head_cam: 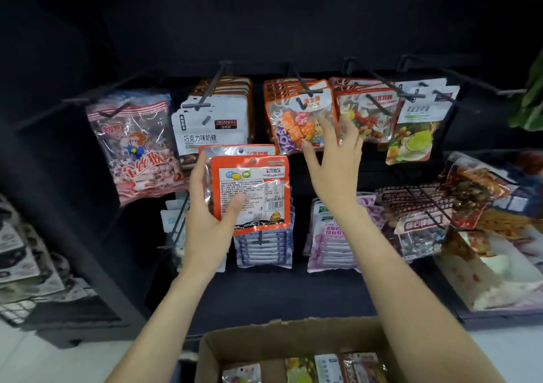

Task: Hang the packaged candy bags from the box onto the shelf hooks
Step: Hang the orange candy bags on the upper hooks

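Observation:
My left hand grips two orange-edged candy bags stacked together, label side toward me, in front of the shelf's middle. My right hand is up at the top row with fingers spread, its fingertips on the lower part of a hanging orange bag of cube candies and next to the bag of coloured beans. It holds nothing. Black hooks stick out from the dark back panel above these bags. The cardboard box sits below my arms with several bags inside.
Top row also carries a red-striped bag, white chocolate-milk candy bags and green-fruit bags. A lower row holds purple and pink packs. Snack piles lie at right and at left.

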